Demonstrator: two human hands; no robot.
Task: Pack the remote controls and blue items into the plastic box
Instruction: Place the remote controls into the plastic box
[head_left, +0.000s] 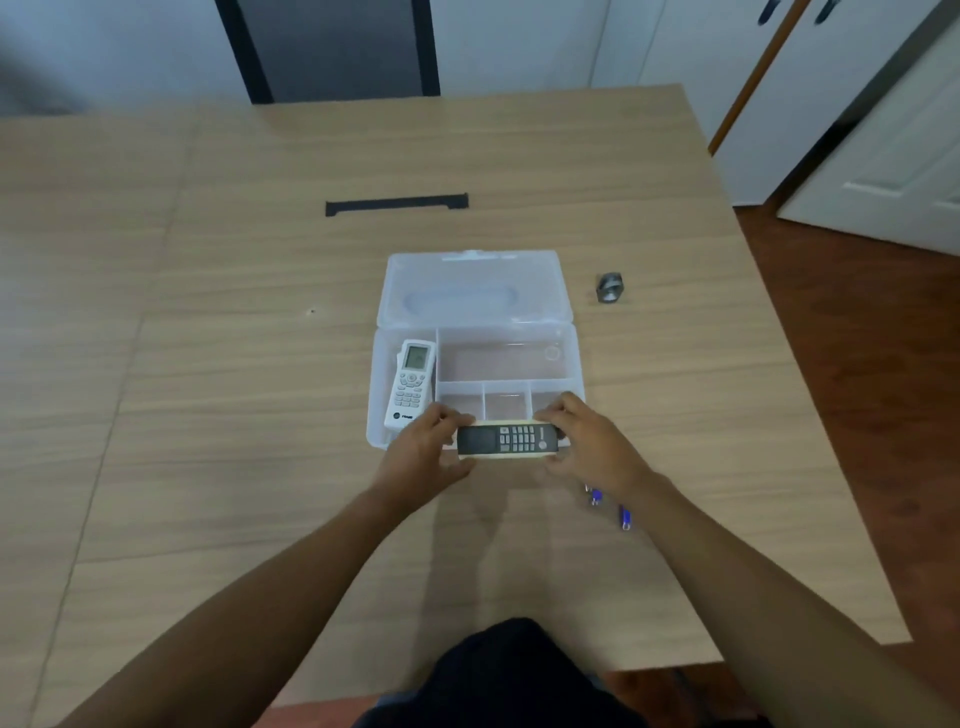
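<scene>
My left hand (423, 452) and right hand (589, 441) grip the black remote (506, 440) by its ends, lengthwise left-to-right, buttons up, over the box (569, 358).

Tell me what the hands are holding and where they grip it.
Both hands hold the dark remote control sideways by its two ends: left hand on its left end, right hand on its right end.
</scene>
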